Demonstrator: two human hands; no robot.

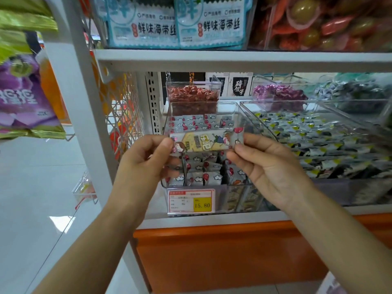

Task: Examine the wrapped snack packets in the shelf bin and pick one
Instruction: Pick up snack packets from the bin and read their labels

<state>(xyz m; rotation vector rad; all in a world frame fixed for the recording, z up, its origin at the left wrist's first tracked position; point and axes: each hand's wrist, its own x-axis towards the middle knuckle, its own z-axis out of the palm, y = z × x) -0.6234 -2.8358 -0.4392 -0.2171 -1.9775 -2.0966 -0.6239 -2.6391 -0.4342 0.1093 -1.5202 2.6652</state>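
1. The snack packet (205, 141) is at the centre of the frame, held flat just above the clear shelf bin (203, 102), with its printed face towards the camera.
2. The left hand (146, 158) pinches its left end between thumb and fingers. The right hand (269, 166) pinches the right end the same way.
3. A light pinch on the sealed ends alone should do, so the contents are not crushed.
4. Tilting or flipping it would probably show the back print, which is hidden here.
5. Examining it over the bin seems wise, since a slip would drop it among the other packets (197, 179).
6. To take it, 1 hand could let go while the other holds on.
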